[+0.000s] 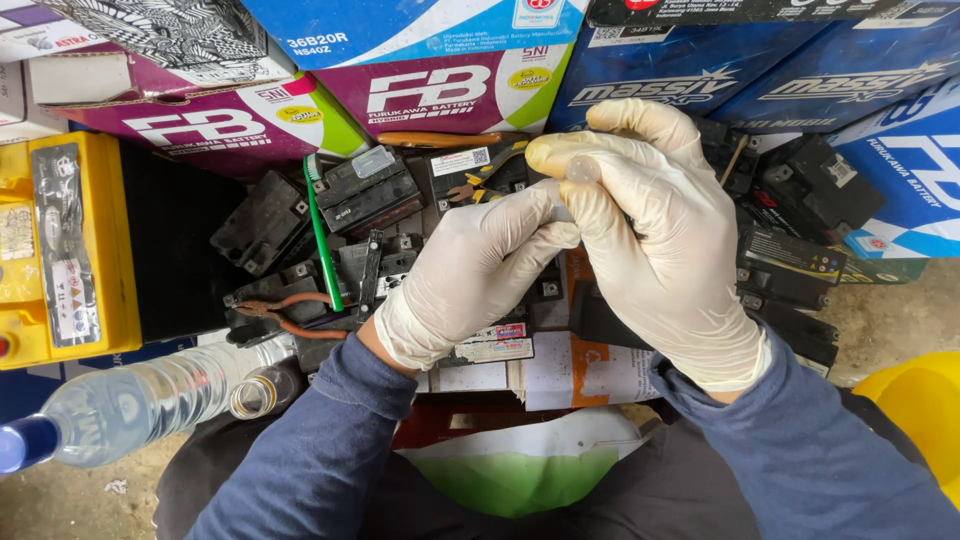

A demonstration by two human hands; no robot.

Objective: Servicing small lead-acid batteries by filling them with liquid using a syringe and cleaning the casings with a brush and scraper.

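Nearest, lying on the floor at the left: clear water bottle (pixel 130 405), long axis left-right, blue cap pointing left. Above it, gloved left hand (pixel 470 275) and right hand (pixel 655 240) pressed together, fingers pinching at the right glove; anything held cannot be told. Beneath them, small black batteries (pixel 365 190). Farthest, stacked battery boxes (pixel 440 95).

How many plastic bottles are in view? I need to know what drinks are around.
2: a large capped bottle lying at lower left, and a small open bottle beside it, by the left sleeve. Others may be hidden.
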